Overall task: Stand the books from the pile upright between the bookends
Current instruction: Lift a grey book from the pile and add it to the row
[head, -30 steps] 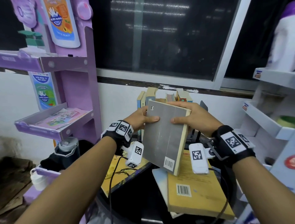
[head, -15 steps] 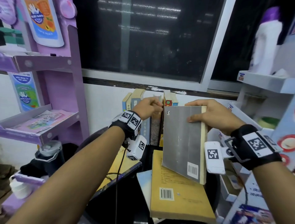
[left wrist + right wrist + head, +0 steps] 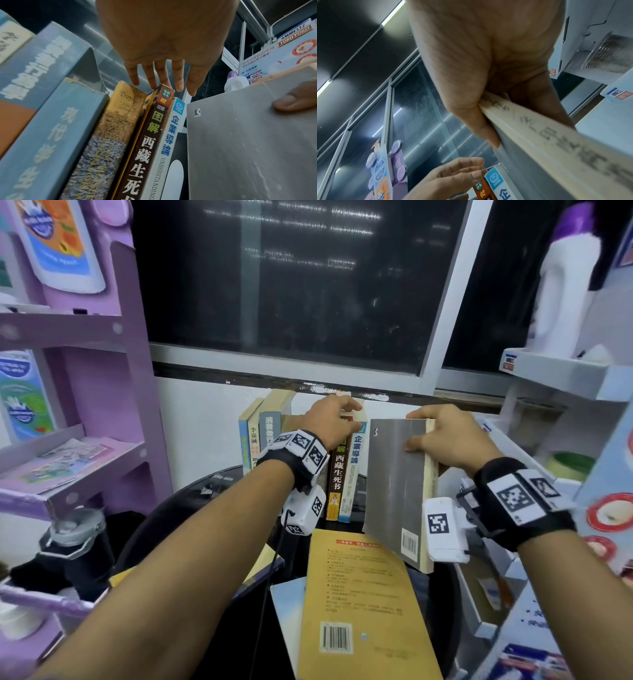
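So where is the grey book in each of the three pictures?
Head: the grey book is right of centre, held upright by the right hand.
Left wrist: it fills the lower right, a thumb on its top corner.
Right wrist: only its pale page edge shows, running from the centre to the lower right.
Shared landmark: the white book with blue characters on its spine, just left of the grey book.

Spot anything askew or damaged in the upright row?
Yes. The blue book has a torn, frayed spine top, and the yellowed book beside it looks worn and stained. The whole row leans left in the left wrist view, though the wide lens may exaggerate that. The grey book in the right hand is not yet shelved.
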A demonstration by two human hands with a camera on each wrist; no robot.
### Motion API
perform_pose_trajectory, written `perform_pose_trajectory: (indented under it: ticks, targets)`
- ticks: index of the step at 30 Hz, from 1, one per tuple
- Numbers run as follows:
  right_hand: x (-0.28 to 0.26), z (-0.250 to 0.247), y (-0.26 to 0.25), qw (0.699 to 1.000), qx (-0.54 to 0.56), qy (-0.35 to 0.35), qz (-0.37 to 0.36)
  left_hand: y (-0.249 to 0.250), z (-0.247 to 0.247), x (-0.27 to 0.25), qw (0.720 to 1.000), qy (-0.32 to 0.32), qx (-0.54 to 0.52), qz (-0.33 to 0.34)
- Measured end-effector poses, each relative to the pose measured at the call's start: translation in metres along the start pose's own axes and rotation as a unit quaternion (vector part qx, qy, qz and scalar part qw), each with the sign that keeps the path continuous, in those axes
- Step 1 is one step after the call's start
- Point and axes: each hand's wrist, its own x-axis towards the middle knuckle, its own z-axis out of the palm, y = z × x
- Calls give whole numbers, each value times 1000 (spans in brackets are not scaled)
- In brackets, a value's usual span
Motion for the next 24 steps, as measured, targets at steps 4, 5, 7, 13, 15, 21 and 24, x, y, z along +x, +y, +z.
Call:
perform_pose_trajectory:
  ticks: [4,5,7,13,15,21,24]
  targets:
    - [16,9,7,1000,-12,20,13,-4,8,11,999,5,39,24]
    - [20,12,9,999,-12,26,13,-5,9,14,998,4,54,30]
    - [27,19,10,999,-10,42,14,-9,11,18,996,-2,75,43]
    - [42,44,10,996,12,86,13,-22,16,27,990,-22,119,78]
    - [47,51,11,994,13,104,15,-27,17,30,988,-22,122,88]
    - [57,75,14,991,22,128,2,-37,14,35,988,-37,102,110]
    - [62,87,17,991,30,133,-11,-38,12,38,985,-42,107,129]
